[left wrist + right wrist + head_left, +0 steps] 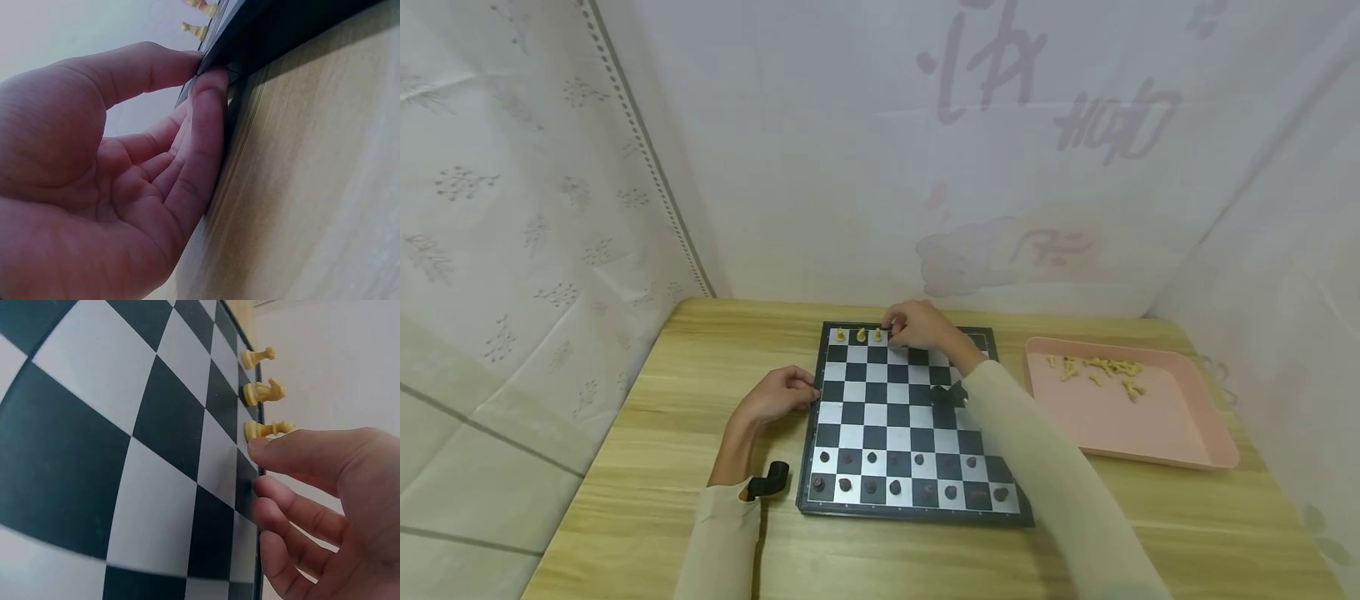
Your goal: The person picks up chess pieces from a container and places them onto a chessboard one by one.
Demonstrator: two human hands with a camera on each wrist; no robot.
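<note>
A black-and-white chessboard (876, 392) lies on the wooden table. My left hand (782, 393) pinches its left edge; in the left wrist view the thumb (150, 65) is on top and the fingertips are against its side. At the far row my right hand (919, 323) hovers with bent fingers, a gap between thumb and fingers and no piece visible there. Its thumb (300, 453) overlaps the base of a yellow bishop (265, 429). Beside that stand a yellow knight (265, 392) and a yellow rook (257, 357), filling the far-left corner squares.
Dark chess pieces (895, 487) stand in the two rows nearest me. A pink tray (1150, 433) on the right holds several loose yellow pieces (1112, 367). White patterned cloth (820, 167) hangs behind the table (662, 467) and along its sides.
</note>
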